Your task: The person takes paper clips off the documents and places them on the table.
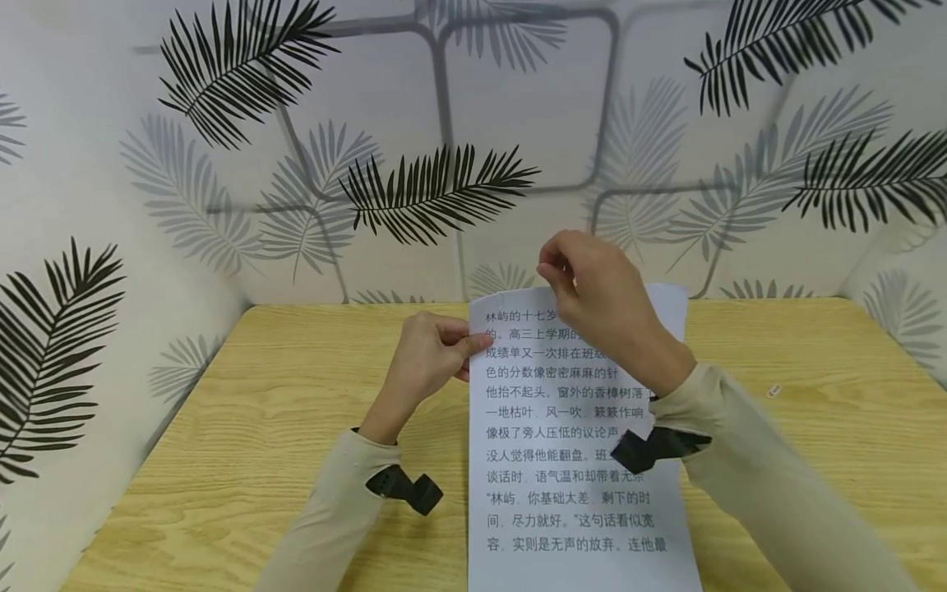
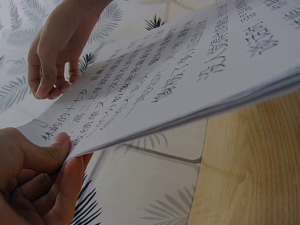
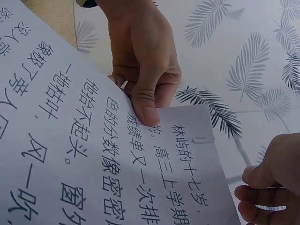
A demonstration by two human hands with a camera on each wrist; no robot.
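A stack of white sheets (image 1: 562, 510) printed with Chinese text stands tilted up from the table. My left hand (image 1: 429, 358) pinches its left edge near the top corner, thumb (image 2: 58, 145) on the printed face and fingers behind. A paper clip (image 3: 204, 139) sits on the top edge near that corner, and the left wrist view shows the same paper clip (image 2: 40, 123) above the thumb. Over the top edge hovers my right hand (image 1: 599, 296), fingers loosely curled, with no object visible between them. In the right wrist view the right hand (image 3: 272, 183) is just beyond the paper's top edge.
A small pale object (image 1: 773, 391) lies on the wooden table (image 1: 259, 436), right of the paper. Behind the table rises a white backdrop (image 1: 503, 238) with leaf prints. Each wrist wears a black strap with a small device (image 1: 403, 489).
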